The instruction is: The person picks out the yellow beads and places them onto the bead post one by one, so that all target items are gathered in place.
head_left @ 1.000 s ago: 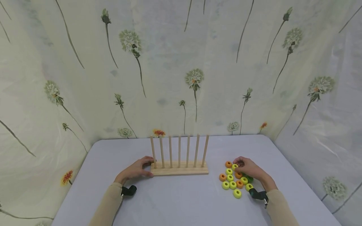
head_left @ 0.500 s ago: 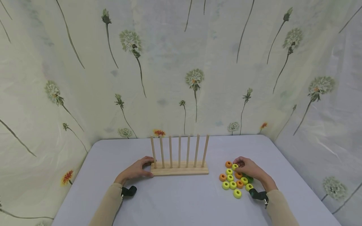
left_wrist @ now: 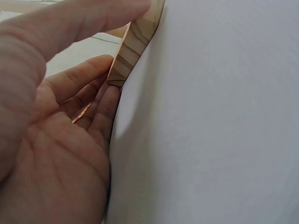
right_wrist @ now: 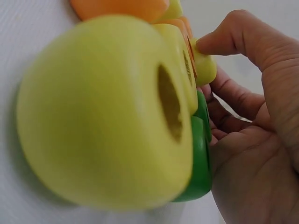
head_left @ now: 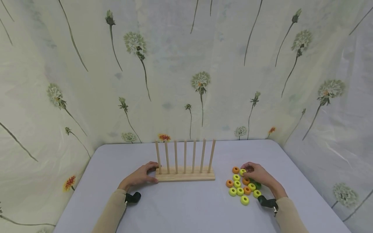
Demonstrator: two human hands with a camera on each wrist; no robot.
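A pale wooden peg rack (head_left: 185, 177) with a row of several upright pegs stands on the table, no beads on its pegs. My left hand (head_left: 138, 175) grips its left end; in the left wrist view, thumb and fingers lie on opposite sides of the base's end (left_wrist: 133, 49). On the right, my right hand (head_left: 259, 174) pinches a yellow ring-shaped bead (right_wrist: 205, 67) between thumb and fingers at the far side of a bead group. Beneath that hand lie green beads (right_wrist: 196, 161), mostly hidden from the head view.
Several loose yellow beads (head_left: 244, 200) and orange beads (head_left: 229, 183) lie close together right of the rack. White cloth covers the table (head_left: 186, 207). A flower-patterned curtain (head_left: 169, 64) hangs behind and at both sides.
My right hand has shifted very slightly to the right, the yellow bead still in its pinch. The left hand and the peg rack have stayed in place.
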